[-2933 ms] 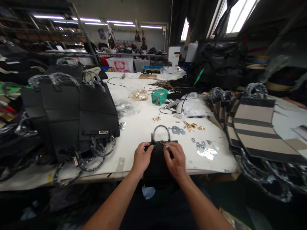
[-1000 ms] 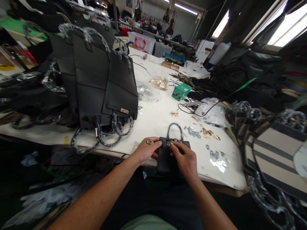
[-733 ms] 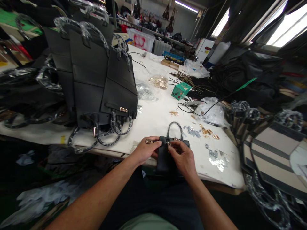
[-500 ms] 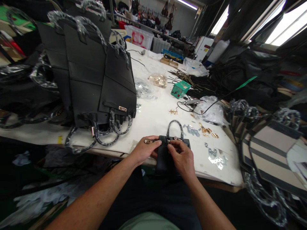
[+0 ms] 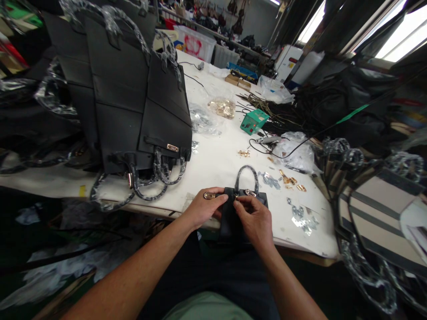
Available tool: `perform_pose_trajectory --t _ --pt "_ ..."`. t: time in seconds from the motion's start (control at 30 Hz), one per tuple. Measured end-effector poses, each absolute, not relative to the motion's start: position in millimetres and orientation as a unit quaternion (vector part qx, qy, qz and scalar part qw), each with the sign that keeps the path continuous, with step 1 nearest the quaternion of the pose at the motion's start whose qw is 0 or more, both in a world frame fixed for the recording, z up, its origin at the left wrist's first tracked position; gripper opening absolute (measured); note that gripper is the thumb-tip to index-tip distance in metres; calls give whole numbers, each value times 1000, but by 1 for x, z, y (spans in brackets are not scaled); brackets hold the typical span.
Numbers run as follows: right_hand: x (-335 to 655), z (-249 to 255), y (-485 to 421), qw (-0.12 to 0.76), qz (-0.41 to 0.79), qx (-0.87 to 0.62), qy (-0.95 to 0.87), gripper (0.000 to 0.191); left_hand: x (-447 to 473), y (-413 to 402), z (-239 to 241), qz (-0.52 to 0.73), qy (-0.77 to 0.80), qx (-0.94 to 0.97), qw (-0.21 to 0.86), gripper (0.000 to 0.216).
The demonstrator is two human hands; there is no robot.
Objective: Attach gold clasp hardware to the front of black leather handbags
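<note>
Black bag is clasped by the left hand; the right hand has a gold fitting in its grip.

bag: smooth, matt, leather-like | fitting: glossy metal | sheeting: crinkled plastic

You have a single view, from the camera on your own head, facing forward and down along your forearms, which come in at the bottom edge. Your left hand and right hand lie near it, just below mid-frame. The wide view sits tilted, with the tabletop sloping across the middle and windows far off at upper right.
</note>
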State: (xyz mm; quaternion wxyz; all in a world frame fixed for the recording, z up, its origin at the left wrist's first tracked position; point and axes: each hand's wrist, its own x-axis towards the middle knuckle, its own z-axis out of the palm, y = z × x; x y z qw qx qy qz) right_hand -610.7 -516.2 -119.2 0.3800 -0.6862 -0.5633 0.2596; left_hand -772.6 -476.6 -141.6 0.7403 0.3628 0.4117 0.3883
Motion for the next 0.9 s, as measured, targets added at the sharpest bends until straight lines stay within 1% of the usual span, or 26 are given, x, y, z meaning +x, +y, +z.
perform_pose_trajectory --t 0.1,0.23,0.33,0.4,0.57,0.73,0.9 --pt "-613 -120 -513 371 267 -681 -572 16 -773 -476 -142 387 412 368 738 33" --pt "-617 -128 -512 371 250 -681 -580 16 -772 -476 -141 385 421 374 731 32" --pt "-619 -131 -514 381 256 -685 -566 24 -770 -477 -144 391 415 376 731 34" --pt "-619 -130 -514 377 259 -678 -575 27 -769 -478 -145 394 416 379 727 36" --pt "-616 -119 -508 328 251 -661 -627 15 -768 -478 -145 396 475 380 688 40" --pt "-613 -114 -503 310 256 -646 -648 18 -767 -479 -145 394 465 386 693 38" --pt "-612 -116 -503 307 263 -654 -639 15 -767 -479 -145 398 464 394 687 33"
